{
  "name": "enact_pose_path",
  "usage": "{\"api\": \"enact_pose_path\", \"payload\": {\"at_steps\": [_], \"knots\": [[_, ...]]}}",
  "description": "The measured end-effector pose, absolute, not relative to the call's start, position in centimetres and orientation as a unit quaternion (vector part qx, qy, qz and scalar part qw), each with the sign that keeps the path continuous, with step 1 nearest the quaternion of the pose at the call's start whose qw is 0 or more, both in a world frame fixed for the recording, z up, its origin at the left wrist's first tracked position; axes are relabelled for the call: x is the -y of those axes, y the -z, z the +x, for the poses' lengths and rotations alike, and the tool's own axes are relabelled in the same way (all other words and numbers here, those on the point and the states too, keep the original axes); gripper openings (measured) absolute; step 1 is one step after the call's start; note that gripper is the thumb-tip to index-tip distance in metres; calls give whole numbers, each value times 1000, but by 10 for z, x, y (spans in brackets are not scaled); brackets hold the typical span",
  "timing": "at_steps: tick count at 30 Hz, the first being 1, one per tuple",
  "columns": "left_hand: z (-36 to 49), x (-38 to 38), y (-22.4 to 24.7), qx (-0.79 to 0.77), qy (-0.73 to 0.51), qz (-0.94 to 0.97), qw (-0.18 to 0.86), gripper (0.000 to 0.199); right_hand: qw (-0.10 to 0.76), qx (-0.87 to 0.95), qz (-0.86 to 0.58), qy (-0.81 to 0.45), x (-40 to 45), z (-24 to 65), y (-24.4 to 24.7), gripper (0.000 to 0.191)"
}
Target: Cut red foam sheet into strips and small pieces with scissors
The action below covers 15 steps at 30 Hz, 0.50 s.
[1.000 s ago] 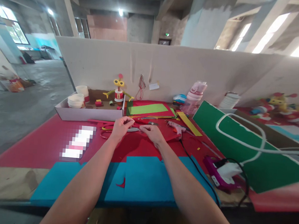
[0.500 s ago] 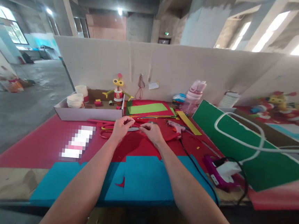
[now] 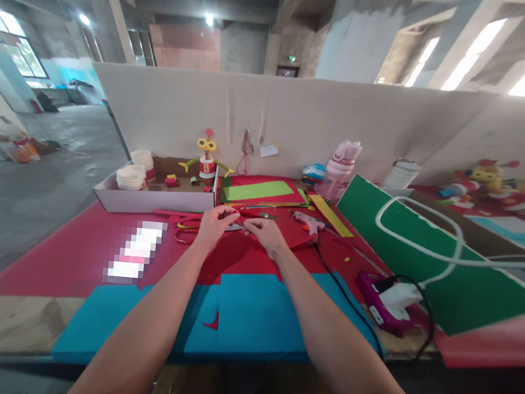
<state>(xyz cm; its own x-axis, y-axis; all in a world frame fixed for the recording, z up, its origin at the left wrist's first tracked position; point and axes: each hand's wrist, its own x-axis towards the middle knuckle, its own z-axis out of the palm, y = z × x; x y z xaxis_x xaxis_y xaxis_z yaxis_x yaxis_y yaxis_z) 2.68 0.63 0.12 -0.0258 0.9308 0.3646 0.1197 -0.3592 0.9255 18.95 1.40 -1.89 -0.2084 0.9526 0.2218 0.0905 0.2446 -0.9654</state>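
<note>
Above the middle of the red-covered table, my left hand (image 3: 214, 226) pinches a small piece of red paper (image 3: 237, 217) between thumb and fingers. My right hand (image 3: 268, 235) is closed in a pinch at the piece's right side, fingertips close to those of the left. The piece is mostly hidden by the fingers. Behind and below my left hand lie scissors (image 3: 186, 237) with red handles. A pink glue gun (image 3: 310, 222) rests to the right of my right hand.
Blue sheets (image 3: 261, 319) cover the table's front edge. A white box (image 3: 156, 201) with paper cups and a yellow-eyed figure (image 3: 207, 166) stands back left. Coloured paper (image 3: 258, 190) lies behind my hands. On the right are a purple power strip (image 3: 384, 306), cables and a green board (image 3: 405, 252).
Both hands stay almost in place. The fingers have shifted slightly, and the red paper between them shows at a different angle.
</note>
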Motion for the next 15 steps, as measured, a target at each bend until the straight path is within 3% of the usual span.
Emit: {"api": "enact_pose_path", "payload": {"at_steps": [4,9,15], "knots": [[32,-7,5,-440,-549,586,402,26,468,664,-425,-399,-14,188,17,32],[29,-9,6,-447,-577,566,384,26,446,711,-432,-330,-14,189,17,30],[20,-11,1,-470,-594,543,362,25,455,676,-442,-377,-12,192,14,36]]}}
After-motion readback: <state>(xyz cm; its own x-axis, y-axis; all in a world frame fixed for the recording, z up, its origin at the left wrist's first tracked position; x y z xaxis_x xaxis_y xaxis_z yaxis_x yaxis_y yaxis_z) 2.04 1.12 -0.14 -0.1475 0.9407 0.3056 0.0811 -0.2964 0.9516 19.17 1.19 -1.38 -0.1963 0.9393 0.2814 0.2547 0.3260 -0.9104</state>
